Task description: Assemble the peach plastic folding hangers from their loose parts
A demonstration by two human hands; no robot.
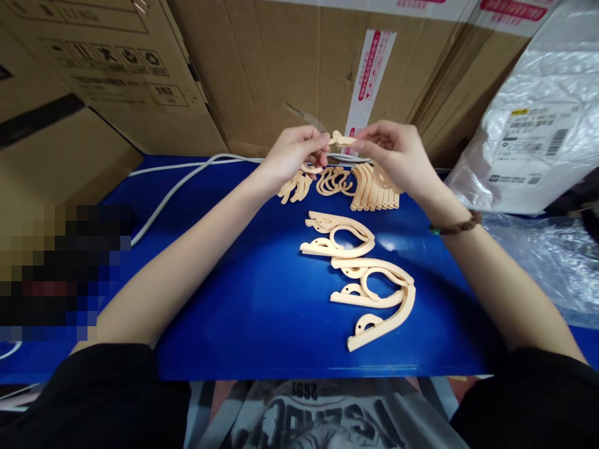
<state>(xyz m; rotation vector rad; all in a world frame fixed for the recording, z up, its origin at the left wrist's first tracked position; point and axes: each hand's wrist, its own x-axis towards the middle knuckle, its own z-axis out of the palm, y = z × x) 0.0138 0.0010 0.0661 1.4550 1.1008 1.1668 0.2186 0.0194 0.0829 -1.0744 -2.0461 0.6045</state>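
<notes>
My left hand (302, 149) and my right hand (393, 153) are raised close together over the back of the table. Between their fingertips is a cream plastic hanger piece (344, 140), pinched from both sides. A curved hook end (311, 168) shows under my left fingers, and a cream part (384, 179) shows below my right palm; whether these join the pinched piece is hidden. Below lie loose hooks (333, 181), short curved pieces (296, 187) and a row of hanger arms (374, 187). Nearer me rest folded hangers (339, 237), (374, 284) and another hanger arm (384, 321).
Large cardboard boxes (262, 75) stand behind the blue table (234, 312). A white cable (178, 193) runs along the left and back. To the right are a silvery-white package (496, 149) and clear plastic wrap (538, 262). A pixelated dark patch covers the far left.
</notes>
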